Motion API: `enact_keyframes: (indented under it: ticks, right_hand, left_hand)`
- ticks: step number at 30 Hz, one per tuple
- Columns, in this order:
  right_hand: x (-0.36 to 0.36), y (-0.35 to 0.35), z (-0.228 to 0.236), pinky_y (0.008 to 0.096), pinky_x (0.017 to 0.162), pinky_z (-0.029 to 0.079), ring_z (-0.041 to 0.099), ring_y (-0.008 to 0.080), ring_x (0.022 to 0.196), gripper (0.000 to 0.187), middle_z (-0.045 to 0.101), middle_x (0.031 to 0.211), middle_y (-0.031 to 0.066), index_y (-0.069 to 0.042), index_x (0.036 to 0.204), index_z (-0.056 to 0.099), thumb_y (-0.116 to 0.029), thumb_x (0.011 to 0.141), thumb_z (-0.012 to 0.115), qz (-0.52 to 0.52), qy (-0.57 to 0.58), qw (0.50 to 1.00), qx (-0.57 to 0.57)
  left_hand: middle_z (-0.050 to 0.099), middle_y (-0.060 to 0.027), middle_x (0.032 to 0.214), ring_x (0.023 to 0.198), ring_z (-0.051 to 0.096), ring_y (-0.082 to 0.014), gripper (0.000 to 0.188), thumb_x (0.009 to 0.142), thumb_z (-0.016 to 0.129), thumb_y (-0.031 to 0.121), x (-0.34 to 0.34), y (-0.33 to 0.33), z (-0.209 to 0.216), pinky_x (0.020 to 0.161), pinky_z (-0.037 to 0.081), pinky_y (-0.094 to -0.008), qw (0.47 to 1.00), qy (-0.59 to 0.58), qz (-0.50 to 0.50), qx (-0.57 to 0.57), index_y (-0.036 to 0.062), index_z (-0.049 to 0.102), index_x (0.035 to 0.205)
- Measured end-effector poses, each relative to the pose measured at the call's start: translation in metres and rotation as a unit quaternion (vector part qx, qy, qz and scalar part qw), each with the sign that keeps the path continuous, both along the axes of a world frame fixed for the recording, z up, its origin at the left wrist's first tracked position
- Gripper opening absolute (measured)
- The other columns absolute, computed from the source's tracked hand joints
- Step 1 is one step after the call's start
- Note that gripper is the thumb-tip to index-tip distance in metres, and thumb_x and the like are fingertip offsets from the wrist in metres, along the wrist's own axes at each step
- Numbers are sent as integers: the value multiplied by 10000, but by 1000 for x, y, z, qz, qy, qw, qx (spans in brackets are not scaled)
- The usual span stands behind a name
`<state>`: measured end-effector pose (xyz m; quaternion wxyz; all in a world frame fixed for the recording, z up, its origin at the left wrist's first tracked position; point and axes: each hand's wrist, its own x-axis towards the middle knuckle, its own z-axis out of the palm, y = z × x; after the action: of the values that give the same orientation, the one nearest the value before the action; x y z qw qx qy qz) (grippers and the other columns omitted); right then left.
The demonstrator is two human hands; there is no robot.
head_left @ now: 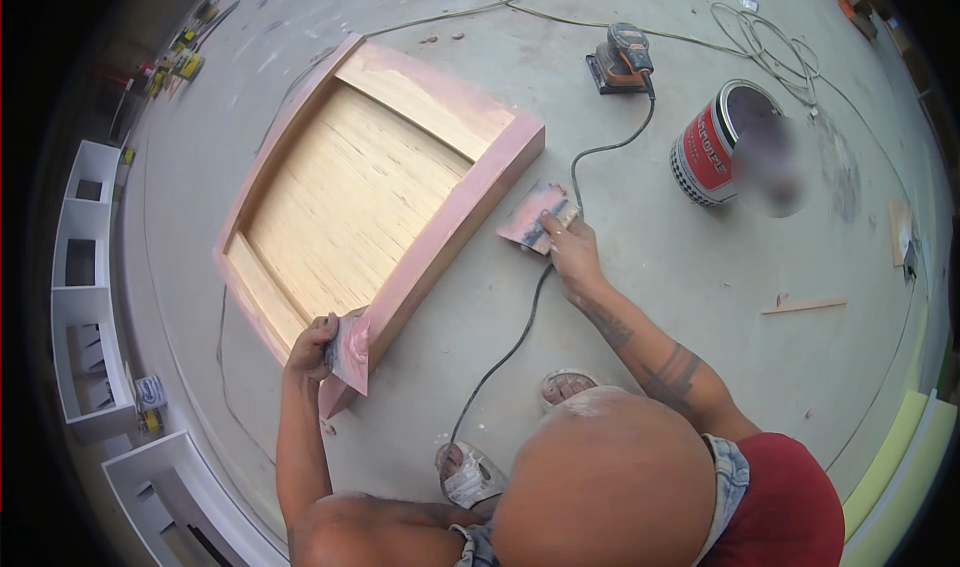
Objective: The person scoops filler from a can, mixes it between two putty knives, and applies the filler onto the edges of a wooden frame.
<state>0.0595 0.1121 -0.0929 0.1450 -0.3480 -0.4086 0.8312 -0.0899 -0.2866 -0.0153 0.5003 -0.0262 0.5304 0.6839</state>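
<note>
Dark tattoo bands (676, 375) circle the right forearm (640, 343) — a smaller patterned tattoo (607, 322) sits nearer the right hand (573, 251) — and below that hand come light-blue denim shorts (729, 475), a red garment (785, 507) and pale, white-smeared open-toed sandals (472, 480)

From the right hand (574, 255), the floor (690, 267) gives free passage toward three o'clock, skirting the red-labelled can (705, 157) at two. The wooden frame (470, 229) blocks ten o'clock, the sander (622, 59) stands just past twelve, and its black cord (512, 350) crosses at seven.
</note>
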Motion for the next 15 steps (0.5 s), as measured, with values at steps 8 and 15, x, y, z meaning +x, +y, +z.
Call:
enact_keyframes:
  ticks: [8,15]
  right_hand:
    - [-27,7,-13,288,826,495,642,142,906,304,672,1040,90,76,1181,581,-152,984,541,-6,-29,999,42]
    - [-38,14,-28,290,804,502,648,144,882,311,678,1046,81,75,1186,591,-151,978,543,-22,-41,996,75]
  left_hand:
    - [678,-166,1139,982,668,-189,407,887,670,259,-9,21,18,888,539,-305,993,14,-72,-96,-58,541,1107]
    - [680,-122,1097,902,663,-143,664,942,646,353,-11,78,23,844,535,-259,992,64,-96,-59,-133,489,1367]
